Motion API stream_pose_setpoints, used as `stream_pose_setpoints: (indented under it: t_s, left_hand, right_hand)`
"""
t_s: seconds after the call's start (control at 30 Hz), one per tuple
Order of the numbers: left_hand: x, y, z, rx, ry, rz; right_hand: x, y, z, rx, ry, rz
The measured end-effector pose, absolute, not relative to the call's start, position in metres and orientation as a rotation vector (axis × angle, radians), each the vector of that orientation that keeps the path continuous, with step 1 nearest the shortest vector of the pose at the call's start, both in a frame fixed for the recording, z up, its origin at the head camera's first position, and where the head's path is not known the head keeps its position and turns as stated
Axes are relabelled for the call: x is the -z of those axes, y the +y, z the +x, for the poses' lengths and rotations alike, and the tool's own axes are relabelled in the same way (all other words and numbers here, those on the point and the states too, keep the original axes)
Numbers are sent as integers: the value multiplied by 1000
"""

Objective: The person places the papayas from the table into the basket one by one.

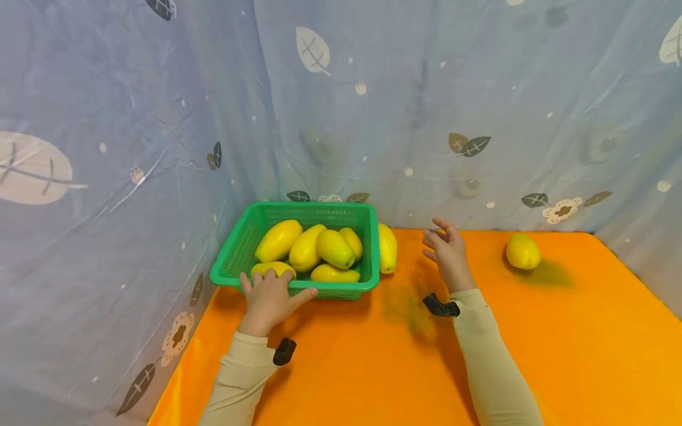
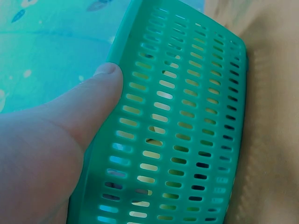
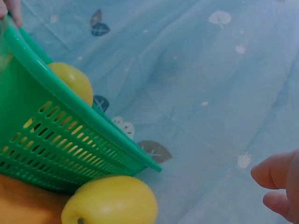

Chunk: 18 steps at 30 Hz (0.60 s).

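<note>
A green plastic basket [image 1: 298, 284] with slotted walls holds several smooth, oblong yellow fruits [image 1: 279, 239], one of them greenish at its end. My left hand [image 1: 269, 302] grips the basket's near rim, fingers over the top; in the left wrist view the thumb [image 2: 100, 88] lies against the outer edge. Another yellow fruit [image 1: 388, 248] lies outside, close against the basket's right wall; the right wrist view shows this fruit [image 3: 112, 200] below the rim. To its right, my right hand [image 1: 449, 254] hovers over the table with loosely bent fingers and holds nothing.
A single yellow fruit [image 1: 523, 251] lies at the far right of the orange table cover [image 1: 351, 367]. Blue-grey curtains [image 1: 415, 106] printed with leaves and flowers hang behind the table and along its left side. A black wrist device [image 1: 441, 305] sits on the right sleeve.
</note>
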State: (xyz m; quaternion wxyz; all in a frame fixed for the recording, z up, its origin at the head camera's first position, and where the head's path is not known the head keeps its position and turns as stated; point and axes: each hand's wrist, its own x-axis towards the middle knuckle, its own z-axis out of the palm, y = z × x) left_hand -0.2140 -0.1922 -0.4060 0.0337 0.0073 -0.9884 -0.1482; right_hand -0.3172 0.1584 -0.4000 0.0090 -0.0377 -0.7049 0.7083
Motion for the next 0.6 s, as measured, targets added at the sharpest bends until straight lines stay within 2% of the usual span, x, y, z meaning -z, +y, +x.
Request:
stream_pose_setpoints:
  t_s: [0.2,0.6]
  left_hand:
    - [405,-194,-215,447,-3044,28]
    - [409,-194,-218,451,-3050,28]
  right_hand:
    - [409,148,-326,-2188,-2263,-133]
    - [450,117,-338,-2163,-2455,-149]
